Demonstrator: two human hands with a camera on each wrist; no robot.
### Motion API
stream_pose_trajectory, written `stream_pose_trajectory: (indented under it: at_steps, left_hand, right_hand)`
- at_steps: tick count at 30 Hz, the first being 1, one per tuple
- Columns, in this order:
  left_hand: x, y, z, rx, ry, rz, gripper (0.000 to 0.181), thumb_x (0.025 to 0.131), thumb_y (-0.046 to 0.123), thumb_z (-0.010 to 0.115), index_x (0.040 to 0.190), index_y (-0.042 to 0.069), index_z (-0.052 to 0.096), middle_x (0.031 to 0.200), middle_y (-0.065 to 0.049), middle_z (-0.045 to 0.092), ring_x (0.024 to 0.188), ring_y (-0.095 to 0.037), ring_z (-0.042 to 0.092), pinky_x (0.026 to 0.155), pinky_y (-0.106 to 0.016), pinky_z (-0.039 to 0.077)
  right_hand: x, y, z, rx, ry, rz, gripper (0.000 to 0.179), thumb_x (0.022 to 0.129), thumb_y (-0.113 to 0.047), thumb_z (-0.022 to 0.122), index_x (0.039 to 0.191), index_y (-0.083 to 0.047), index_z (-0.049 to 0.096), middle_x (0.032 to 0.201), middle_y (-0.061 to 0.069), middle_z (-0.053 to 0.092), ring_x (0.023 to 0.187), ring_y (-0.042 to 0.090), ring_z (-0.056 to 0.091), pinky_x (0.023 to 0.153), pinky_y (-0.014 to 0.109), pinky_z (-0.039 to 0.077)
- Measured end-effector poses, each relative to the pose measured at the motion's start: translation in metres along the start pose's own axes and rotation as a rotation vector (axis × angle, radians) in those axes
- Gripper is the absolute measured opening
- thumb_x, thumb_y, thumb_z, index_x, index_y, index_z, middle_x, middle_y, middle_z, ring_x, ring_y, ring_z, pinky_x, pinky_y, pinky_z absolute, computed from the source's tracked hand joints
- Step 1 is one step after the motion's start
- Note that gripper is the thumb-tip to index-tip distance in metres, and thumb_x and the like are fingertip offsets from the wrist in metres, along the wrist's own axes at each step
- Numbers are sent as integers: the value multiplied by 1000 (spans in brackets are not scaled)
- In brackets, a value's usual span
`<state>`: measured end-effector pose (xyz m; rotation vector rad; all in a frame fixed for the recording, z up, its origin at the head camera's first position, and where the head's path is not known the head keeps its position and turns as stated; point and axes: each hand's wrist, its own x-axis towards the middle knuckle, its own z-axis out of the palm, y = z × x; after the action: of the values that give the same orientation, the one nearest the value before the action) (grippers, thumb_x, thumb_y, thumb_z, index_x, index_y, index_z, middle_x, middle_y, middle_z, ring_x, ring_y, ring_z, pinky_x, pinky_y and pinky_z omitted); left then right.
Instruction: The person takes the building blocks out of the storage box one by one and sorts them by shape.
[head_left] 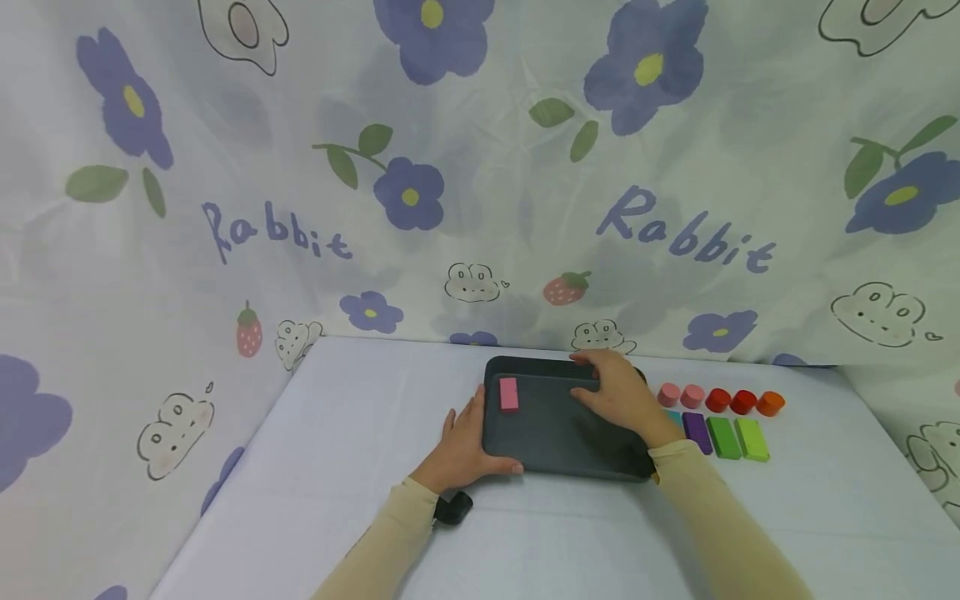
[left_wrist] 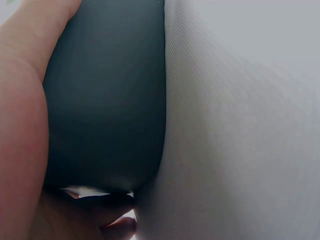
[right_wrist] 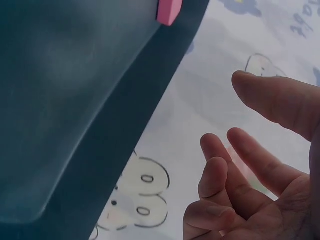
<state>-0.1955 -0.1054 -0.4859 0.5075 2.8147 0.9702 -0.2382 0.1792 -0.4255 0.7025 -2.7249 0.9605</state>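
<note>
A dark grey rectangular tray (head_left: 555, 433) lies on the white table, and a pink rectangular block (head_left: 509, 394) sits in its left part. Along the tray's left side run the straight fingers of my left hand (head_left: 467, 450), its thumb stretched along the front edge. The left wrist view has the tray's dark wall (left_wrist: 107, 95) close up, with the hand bordering it. Over the tray's right part is my right hand (head_left: 618, 398), thumb and fingers spread apart. Seen from the right wrist, that hand (right_wrist: 260, 200) holds nothing between thumb and fingers, and the pink block (right_wrist: 169, 11) shows in the tray.
Right of the tray stands a row of pink, red and orange cylinders (head_left: 718, 400). In front of them lie rectangular blocks, including a purple block (head_left: 697, 433), a green block (head_left: 723, 438) and a yellow-green block (head_left: 752, 439). A patterned curtain (head_left: 480, 208) hangs behind the table.
</note>
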Motion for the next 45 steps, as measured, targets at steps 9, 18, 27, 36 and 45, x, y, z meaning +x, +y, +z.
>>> stream_pose_trajectory:
  at_steps: [9,18,27,36,45]
  left_hand:
    - [-2,2,-1,-7,-1,10,139,70,64,84,160,0,0,165,-18,20,151,-32,23,120,-62,3]
    - [-4,2,-1,-5,-5,6,139,70,63,84,160,0,-1,165,-18,20,151,-32,23,120,-61,3]
    - [-6,2,2,0,7,16,138,71,63,84,160,0,-2,164,-19,21,150,-33,23,119,-62,4]
    - [-5,0,4,14,12,16,138,71,64,83,160,0,-1,164,-19,22,150,-32,24,119,-62,4]
    - [-7,1,3,6,9,32,137,72,63,83,160,0,-1,164,-19,21,150,-32,24,119,-62,4]
  right_hand:
    - [11,-2,17,28,-49,22,53,85,-13,80,132,1,61,127,16,64,102,36,62,88,49,52]
    - [21,0,33,61,-93,-8,55,85,-16,81,132,3,61,125,18,64,102,37,60,87,48,52]
    - [30,-5,49,58,-150,-16,59,83,-18,83,134,2,60,129,17,64,107,33,61,92,47,52]
    - [39,-10,64,52,-218,0,63,83,-20,83,137,0,58,137,15,60,124,32,56,105,48,45]
    - [45,-18,74,2,-271,28,70,80,-23,86,139,0,56,138,16,59,132,33,50,114,49,36]
